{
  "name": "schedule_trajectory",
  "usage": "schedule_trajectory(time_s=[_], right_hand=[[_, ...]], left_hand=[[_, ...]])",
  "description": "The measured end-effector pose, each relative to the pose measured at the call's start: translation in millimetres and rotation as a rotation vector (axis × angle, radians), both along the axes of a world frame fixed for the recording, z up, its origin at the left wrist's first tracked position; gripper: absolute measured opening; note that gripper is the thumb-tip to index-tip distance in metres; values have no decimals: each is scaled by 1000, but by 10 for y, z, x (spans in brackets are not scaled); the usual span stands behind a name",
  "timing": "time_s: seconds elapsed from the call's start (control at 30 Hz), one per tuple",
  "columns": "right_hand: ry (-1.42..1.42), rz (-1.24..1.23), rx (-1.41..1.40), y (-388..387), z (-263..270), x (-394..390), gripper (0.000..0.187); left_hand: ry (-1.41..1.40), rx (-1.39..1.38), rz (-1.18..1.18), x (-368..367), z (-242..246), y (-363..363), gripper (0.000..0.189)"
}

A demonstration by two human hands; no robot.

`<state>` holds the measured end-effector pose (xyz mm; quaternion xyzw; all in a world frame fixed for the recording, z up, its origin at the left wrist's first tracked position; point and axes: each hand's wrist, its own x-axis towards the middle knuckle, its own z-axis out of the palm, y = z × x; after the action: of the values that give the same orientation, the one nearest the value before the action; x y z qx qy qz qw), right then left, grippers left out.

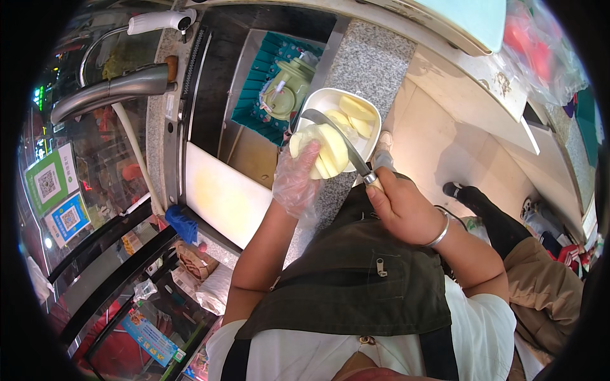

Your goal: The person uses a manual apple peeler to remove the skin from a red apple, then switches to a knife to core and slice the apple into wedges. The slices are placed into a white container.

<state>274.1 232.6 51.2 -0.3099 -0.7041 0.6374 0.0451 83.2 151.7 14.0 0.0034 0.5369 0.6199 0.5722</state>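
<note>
In a clear plastic glove, my left hand (305, 166) holds a peeled, pale yellow fruit (332, 151) with cuts in its flesh; its kind is unclear. My right hand (405, 205), bare with a bangle at the wrist, grips the light handle of a curved-blade knife (350, 147). The blade lies along the far right side of the fruit. Beneath both is a white plastic container (375, 112) with cut fruit pieces (357, 108) inside. My left fingertips behind the fruit are hidden.
Left of the container, a teal basket (248, 102) holding a green lidded vessel (295, 85) stands in a steel sink. A white cutting board (224, 190) lies near my left forearm. A faucet (114, 93) is at far left. Another person's leg (495, 214) shows at right.
</note>
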Motion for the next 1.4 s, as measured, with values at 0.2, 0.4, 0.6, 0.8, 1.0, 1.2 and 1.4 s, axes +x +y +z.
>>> schedule_trajectory(time_s=[0.2,0.4,0.6,0.8,1.0,1.2,1.4], right_hand=[[12,-53,9,-68,-42,-119,24],[-28,64,-139,137,12,-55,23],[29,-39,-62,-10,-160,-115,24],[89,-330,-403,-151,-157,-197,25],[84,-189,248,-57,-132,-115,26],[-24,-45,405,-86,-112,-135,24],[-84,-27,441,-118,-78,-132,30]], left_hand=[[-111,72,169,178,-101,85,49],[12,-41,47,123,52,93,46],[-31,-46,167,140,29,130,39],[-1,-115,261,260,190,261,44],[53,-121,377,212,120,205,45],[161,-177,342,259,109,147,44],[245,-208,301,231,123,134,44]])
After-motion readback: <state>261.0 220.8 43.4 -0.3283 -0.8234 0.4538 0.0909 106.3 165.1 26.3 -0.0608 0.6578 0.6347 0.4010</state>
